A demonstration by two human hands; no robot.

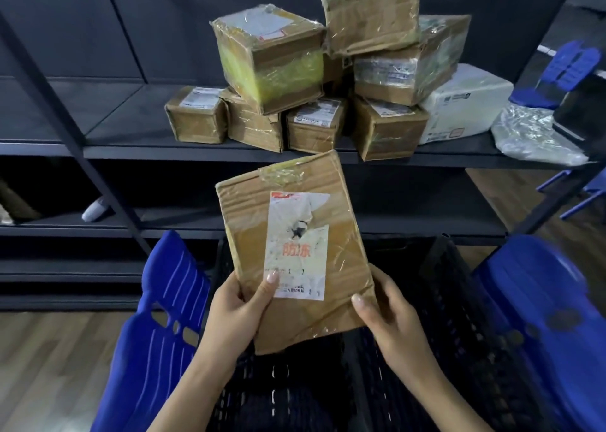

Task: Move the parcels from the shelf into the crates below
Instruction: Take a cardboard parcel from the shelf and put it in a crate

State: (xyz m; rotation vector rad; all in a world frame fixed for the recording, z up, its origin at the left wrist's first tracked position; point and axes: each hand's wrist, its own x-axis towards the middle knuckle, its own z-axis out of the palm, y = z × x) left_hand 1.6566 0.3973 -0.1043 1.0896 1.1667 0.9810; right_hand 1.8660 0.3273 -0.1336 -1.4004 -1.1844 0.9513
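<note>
A flat brown cardboard parcel (295,244) with a torn white label is held upright above the black crates. My left hand (239,310) grips its lower left edge, thumb across the label. My right hand (387,313) grips its lower right corner. Two black mesh crates stand below, one on the left (278,395) and one on the right (459,333). On the dark shelf (131,151) behind sits a pile of several taped brown boxes (272,61), plus a white parcel (465,100) and a grey plastic bag parcel (531,136).
Blue plastic chair backs flank the crates at the left (160,333) and right (541,317). Another blue chair (564,71) stands behind the shelf at the right. A slanted shelf post (65,120) crosses the left side. A lower shelf holds a small white object (95,210).
</note>
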